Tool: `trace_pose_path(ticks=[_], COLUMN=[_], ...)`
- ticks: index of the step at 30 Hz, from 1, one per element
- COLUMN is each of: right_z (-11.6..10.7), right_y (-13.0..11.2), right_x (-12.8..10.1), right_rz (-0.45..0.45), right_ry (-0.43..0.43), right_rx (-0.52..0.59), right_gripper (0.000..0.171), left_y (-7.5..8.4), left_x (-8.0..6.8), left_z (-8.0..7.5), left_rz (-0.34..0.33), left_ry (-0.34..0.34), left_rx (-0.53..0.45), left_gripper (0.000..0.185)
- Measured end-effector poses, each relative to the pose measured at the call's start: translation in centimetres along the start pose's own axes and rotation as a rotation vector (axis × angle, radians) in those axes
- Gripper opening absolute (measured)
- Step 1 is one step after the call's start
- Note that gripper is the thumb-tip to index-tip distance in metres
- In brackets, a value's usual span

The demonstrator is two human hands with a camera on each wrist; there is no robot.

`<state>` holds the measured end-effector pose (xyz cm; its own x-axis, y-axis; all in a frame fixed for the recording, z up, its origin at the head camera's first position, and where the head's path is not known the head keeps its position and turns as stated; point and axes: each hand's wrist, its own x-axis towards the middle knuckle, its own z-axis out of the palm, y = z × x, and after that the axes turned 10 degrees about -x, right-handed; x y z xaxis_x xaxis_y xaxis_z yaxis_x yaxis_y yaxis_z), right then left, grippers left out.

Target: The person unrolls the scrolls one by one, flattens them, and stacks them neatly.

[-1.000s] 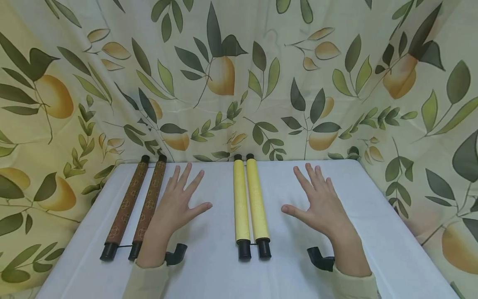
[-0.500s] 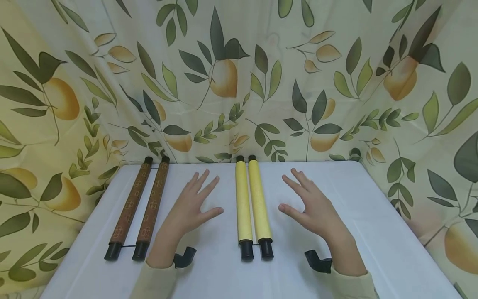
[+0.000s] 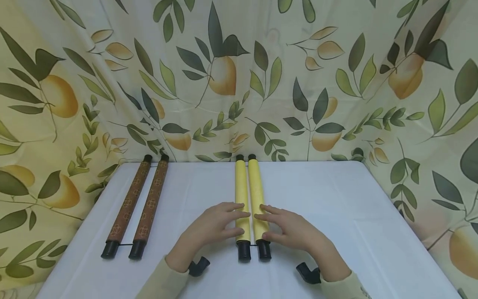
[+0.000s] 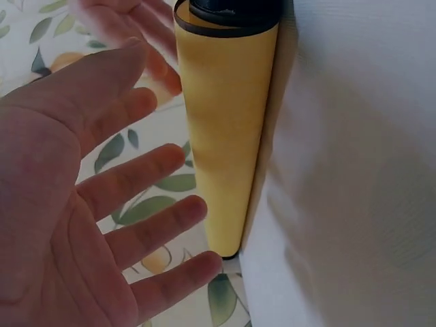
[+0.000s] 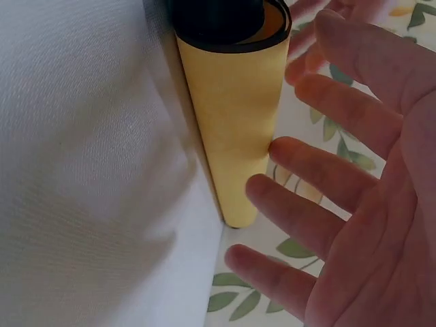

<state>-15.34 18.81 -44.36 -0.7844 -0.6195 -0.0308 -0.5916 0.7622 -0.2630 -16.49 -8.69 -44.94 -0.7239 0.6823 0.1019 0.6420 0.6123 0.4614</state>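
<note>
Yellow scroll [image 3: 251, 199] is lying on white table [image 3: 336, 207]; left hand [image 3: 213, 226] and right hand [image 3: 291, 230] are touching it, fingers straight, gripping nothing.

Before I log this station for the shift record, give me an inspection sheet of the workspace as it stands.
Surface: white table, covered with a smooth cloth.
Job's things: yellow scroll, two rolls side by side with black end caps, lying lengthwise at the middle.
Clutter: brown scroll, patterned, same build, lying apart on the left.
Hands: left hand and right hand, fingers straight, laid on the yellow scroll from either side near its front end.
Cables: nothing seen; a thin black cord joins each scroll's front caps.
Surroundings: curtain printed with leaves and fruit behind and beside the table; black wrist mounts at both cuffs.
</note>
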Motion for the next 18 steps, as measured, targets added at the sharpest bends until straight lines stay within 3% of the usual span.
trace_pose_path(ticks=[5, 9, 18], right_z=[0.27, 0.36, 0.51], right_y=[-0.28, -0.23, 0.36], right_x=[0.25, 0.23, 0.29], right_rz=[-0.037, -0.057, -0.070], right_ry=[-0.008, 0.035, 0.062], right_rx=[-0.064, -0.130, -0.149], right_gripper=[0.039, 0.032, 0.031], left_y=[0.04, -0.11, -0.14], left_x=[-0.24, -0.15, 0.18], left_z=[0.21, 0.39, 0.37], left_rz=[-0.051, -0.057, -0.050], left_ry=[-0.052, -0.043, -0.034], left_rx=[-0.010, -0.011, 0.042], left_gripper=[0.048, 0.048, 0.038])
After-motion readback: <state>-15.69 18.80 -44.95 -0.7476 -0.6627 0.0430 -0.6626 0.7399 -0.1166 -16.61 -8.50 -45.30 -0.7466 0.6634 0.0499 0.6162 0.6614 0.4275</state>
